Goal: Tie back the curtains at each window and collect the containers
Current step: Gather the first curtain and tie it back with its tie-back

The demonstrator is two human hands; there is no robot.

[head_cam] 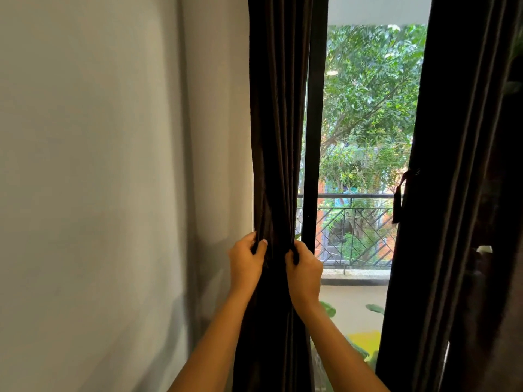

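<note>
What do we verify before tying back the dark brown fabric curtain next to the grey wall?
1. Grip of left hand on the dark brown fabric curtain, wall-side edge: ok.
2. Grip of right hand, window-side edge: ok.
3. Folds gathered into one narrow bundle between the hands: ok.
4. Tieback for this curtain within sight: not ok, none shows.
5. Opposite dark curtain already cinched by its black tassel cord: ok, it seems.
6. Containers located: cannot tell, none in view.
</note>
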